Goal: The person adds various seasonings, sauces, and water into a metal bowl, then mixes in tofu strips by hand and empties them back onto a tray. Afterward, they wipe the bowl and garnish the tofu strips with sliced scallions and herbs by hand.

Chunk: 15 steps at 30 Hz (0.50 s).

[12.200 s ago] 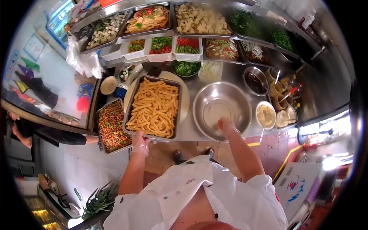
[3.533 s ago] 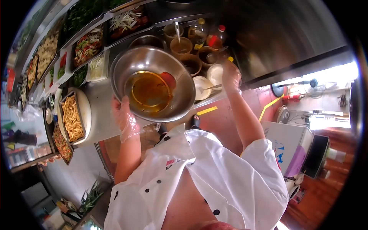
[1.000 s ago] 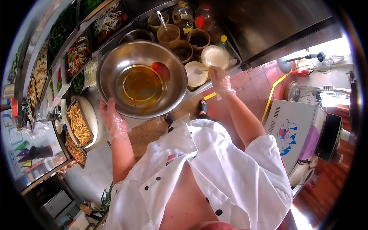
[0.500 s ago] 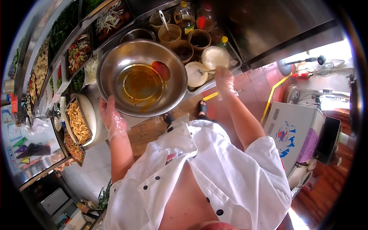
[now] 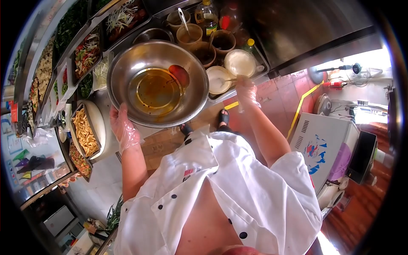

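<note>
Head view: who holds what?

Left hand [image 5: 124, 127] grips the near-left rim of the steel bowl [image 5: 148, 57]; right hand [image 5: 246, 91] pinches a spoon [image 5: 230, 80], its end in the pale tub [image 5: 216, 88].

How far along?

Amber liquid [image 5: 157, 91] and something red [image 5: 179, 75] look unmixed in the bowl; yellow strips [image 5: 85, 131], farther left, remain outside; fingers beneath the rim are hidden, the spoon's head blurred.

the metal bowl [image 5: 125, 70] is coloured silver-grey, its liquid [image 5: 157, 92] amber, a patch [image 5: 179, 76] at its edge red. the white jacket [image 5: 263, 187] is dotted with black buttons [image 5: 243, 235]; the reddish tiled floor [image 5: 276, 95] is crossed by a yellow stripe [image 5: 302, 100].
</note>
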### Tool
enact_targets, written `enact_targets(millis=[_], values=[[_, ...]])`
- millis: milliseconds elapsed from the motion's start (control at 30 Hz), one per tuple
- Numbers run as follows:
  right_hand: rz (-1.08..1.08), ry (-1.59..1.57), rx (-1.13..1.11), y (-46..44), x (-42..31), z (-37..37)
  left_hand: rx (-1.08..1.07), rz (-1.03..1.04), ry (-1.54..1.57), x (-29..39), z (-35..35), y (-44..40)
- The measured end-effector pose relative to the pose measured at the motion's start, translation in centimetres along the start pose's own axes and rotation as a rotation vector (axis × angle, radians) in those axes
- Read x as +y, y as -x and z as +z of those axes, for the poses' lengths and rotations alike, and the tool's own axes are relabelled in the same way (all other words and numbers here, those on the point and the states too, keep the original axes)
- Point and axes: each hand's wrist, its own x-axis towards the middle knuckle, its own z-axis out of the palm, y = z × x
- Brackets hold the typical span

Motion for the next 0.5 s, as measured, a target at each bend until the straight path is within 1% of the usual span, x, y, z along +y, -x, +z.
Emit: enact_targets(millis=[67, 167, 233, 300, 333, 400, 433, 500], values=[[0.032, 0.006, 0.017, -1.2, 2.3, -0.3, 0.002, 0.011, 0.001, -0.2, -0.2, 0.0], [-0.036, -0.038, 0.057, -1.0, 0.9, -1.9, 0.004, 0.022, 0.012, -0.5, -0.4, -0.1], [-0.038, 0.016, 0.041, -0.9, 0.3, -2.5, 0.008, 0.021, 0.023, -0.6, -0.5, -0.1], [0.002, -0.096, 0.015, -1.1, 0.9, -2.3, 0.036, 0.028, 0.008, -0.6, -0.4, 0.0], [0.001, -0.096, 0.014, -1.1, 1.0, -2.2, 0.036, 0.028, 0.008, -0.7, -0.5, -0.1], [0.016, -0.224, 0.005, -1.0, 0.8, -2.1, -0.002, 0.027, 0.027, -0.9, -0.9, -0.4], [0.015, -0.225, 0.005, -1.0, 0.8, -2.0, -0.003, 0.028, 0.028, -0.9, -0.9, -0.5], [0.047, -0.321, 0.019, -1.0, 1.1, -1.7, -0.036, 0.021, 0.013, -0.9, -1.0, -0.5]])
